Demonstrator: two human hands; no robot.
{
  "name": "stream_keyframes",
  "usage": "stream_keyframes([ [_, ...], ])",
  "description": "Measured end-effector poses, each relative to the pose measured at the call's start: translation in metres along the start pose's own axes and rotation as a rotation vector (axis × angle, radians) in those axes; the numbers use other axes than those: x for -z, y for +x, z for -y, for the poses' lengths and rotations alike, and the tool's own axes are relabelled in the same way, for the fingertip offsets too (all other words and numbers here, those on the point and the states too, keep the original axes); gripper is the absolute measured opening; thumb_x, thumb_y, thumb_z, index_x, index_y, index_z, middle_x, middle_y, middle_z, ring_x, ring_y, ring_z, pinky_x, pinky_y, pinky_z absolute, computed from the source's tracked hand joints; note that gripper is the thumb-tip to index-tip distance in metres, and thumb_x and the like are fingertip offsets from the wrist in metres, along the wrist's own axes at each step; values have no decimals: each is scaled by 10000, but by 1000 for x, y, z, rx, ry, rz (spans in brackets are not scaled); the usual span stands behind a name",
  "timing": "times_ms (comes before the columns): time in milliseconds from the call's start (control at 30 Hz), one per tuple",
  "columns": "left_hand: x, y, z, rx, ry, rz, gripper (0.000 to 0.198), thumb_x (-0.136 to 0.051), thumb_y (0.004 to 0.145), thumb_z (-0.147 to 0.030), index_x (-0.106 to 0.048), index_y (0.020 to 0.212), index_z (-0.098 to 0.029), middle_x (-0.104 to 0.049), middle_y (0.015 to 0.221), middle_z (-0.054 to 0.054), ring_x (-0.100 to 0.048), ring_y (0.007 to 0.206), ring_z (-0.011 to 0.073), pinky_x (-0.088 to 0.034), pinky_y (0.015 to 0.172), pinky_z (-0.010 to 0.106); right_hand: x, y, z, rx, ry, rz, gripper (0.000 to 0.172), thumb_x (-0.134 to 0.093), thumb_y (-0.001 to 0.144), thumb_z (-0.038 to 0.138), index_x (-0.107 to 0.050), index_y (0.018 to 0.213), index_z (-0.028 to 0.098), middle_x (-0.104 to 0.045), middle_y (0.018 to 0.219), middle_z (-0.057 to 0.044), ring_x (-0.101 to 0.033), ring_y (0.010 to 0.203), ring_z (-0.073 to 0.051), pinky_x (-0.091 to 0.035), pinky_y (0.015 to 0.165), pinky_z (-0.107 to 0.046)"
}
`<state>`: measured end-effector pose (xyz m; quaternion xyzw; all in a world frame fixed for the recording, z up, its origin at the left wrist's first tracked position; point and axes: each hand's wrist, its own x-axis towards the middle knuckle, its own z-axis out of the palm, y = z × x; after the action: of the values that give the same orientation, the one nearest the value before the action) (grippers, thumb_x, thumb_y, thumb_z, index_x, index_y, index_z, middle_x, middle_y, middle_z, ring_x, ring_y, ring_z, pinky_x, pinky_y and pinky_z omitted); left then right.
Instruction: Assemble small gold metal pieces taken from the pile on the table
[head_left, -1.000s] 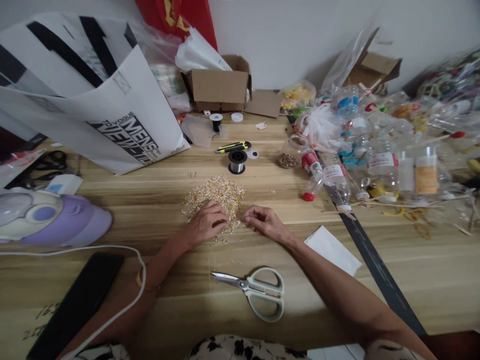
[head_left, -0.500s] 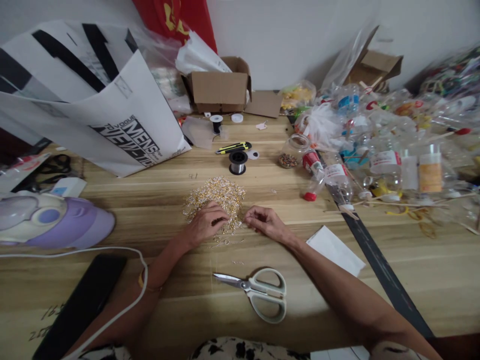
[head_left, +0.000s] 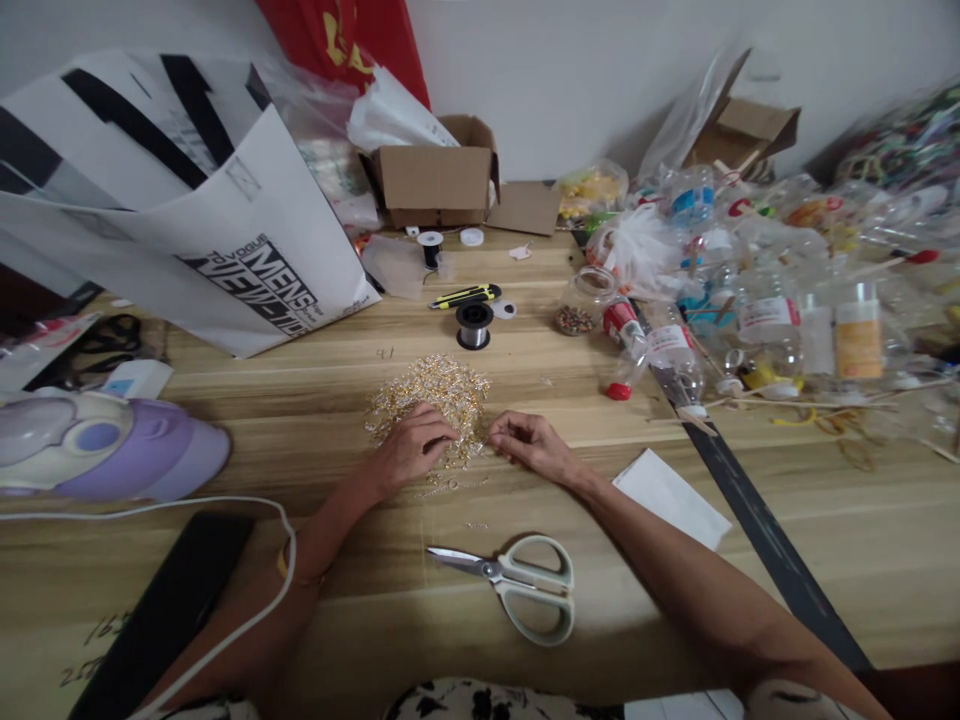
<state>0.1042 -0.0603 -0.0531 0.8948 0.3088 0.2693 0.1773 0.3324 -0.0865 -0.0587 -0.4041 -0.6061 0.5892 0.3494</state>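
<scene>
A heap of small gold and clear beads lies on the wooden table. My left hand rests over the heap's near left side, its fingers curled and pinched together. At the heap's right edge is my right hand, thumb and fingertips also pressed together. Whatever is between the fingertips of either hand is too small to make out. Just below the hands lies a thin chain with a ring, and nearer me a short piece of chain. White-handled scissors lie closest to me, blades pointing left.
Behind the heap are a wire spool, a yellow-black utility knife and a jar of beads. Plastic bottles crowd the right. A white paper bag, a purple appliance and a white cable occupy the left.
The view has shifted very slightly. Both hands stay in nearly the same place with their fingers pinched, and the beads, chain and scissors look unmoved.
</scene>
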Motion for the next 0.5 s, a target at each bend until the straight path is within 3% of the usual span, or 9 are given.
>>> stream_keyframes([
  [500,3,-2,3,49,61,-76,136,-528,809,-107,-644,853,-164,-666,779,46,-533,816,174,-445,751,310,0,-1,0,-1,-16,-5,256,-586,800,391,-549,809,138,-513,616,25,-426,486,-59,-332,437,-167],
])
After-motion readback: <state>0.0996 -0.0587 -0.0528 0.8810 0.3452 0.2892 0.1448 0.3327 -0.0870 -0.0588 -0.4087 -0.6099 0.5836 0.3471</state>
